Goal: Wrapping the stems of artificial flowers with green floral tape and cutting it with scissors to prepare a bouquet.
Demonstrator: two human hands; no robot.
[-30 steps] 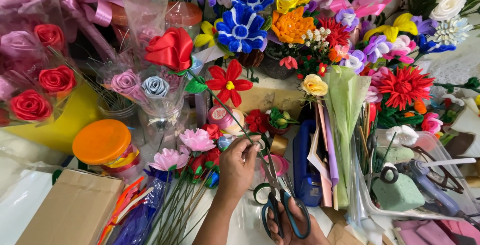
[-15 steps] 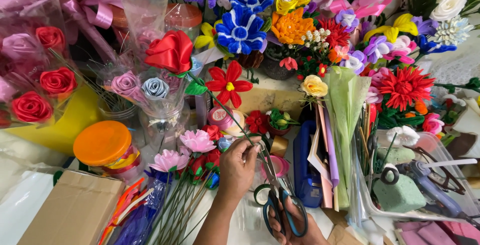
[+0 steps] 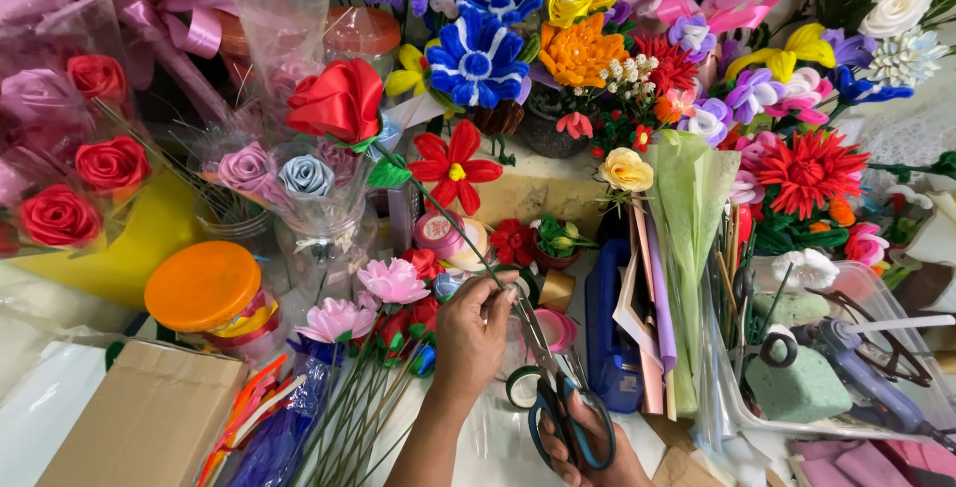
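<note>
While left hand pinches red rose stem | right hand grips scissors | pink flowers crowd alongside

Barely anything moved tbh. The red rose has tipped a touch further left on its green stem since a second ago. The scissors crept up, blades now right against the stem beside the left hand.

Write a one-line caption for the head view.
Left hand pinches a red rose stem while right hand works scissors among craft flowers.
</note>
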